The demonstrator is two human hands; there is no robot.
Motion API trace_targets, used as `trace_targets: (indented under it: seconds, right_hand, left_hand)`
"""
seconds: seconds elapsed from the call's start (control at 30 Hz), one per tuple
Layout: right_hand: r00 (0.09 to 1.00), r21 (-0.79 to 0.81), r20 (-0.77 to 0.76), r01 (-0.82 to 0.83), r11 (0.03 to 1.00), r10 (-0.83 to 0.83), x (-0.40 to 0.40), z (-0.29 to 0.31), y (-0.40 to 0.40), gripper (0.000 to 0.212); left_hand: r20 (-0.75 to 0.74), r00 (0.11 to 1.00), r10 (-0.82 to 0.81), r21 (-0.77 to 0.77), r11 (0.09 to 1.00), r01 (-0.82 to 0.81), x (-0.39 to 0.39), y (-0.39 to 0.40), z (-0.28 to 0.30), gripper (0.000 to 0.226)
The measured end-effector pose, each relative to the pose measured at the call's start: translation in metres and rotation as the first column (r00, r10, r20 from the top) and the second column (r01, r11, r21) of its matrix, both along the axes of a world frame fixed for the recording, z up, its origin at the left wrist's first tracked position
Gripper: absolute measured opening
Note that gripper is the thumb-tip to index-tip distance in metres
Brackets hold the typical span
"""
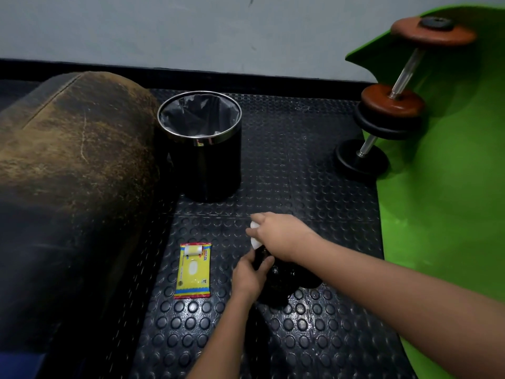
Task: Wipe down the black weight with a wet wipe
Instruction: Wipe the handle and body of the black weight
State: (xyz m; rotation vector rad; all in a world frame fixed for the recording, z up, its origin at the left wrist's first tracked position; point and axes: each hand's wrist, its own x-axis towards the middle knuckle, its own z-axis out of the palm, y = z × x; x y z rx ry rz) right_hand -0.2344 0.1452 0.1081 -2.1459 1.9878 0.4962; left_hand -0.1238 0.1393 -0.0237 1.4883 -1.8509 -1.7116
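The black weight (284, 280) lies on the studded black floor mat, mostly covered by my two hands. My left hand (252, 273) grips its near-left side. My right hand (276, 235) reaches over its far end and holds a white wet wipe (254, 233) that shows under the fingers and against the weight's top. A yellow pack of wet wipes (193, 270) lies flat on the mat just left of my left hand, with its flap peeled back.
A black bin with a steel rim and liner (200, 144) stands behind the pack. A worn brown padded bench (73, 165) fills the left. A green mat (448, 214) lies at right, with a brown and black dumbbell (393, 105) on its edge.
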Motion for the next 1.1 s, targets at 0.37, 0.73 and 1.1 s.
trace_targets:
  seconds: [0.37,0.73,1.1]
  right_hand:
    - [0.981,-0.020,0.062,0.183,0.983,-0.181,0.016,-0.008,-0.020,0.031]
    - [0.854,0.024,0.307,0.435,0.900,-0.421,0.006,-0.001,-0.003,0.024]
    - [0.767,0.142,0.302,0.550,0.823,-0.565,0.018,0.003,-0.022,0.030]
  left_hand:
    - [0.008,1.000,-0.011,0.004,1.000,0.011,0.000,-0.003,0.000,0.037]
    - [-0.040,0.999,-0.010,0.060,0.998,0.012,0.002,-0.004,-0.008,0.045]
    - [-0.007,1.000,-0.012,0.026,1.000,0.012,0.005,-0.007,-0.011,0.044]
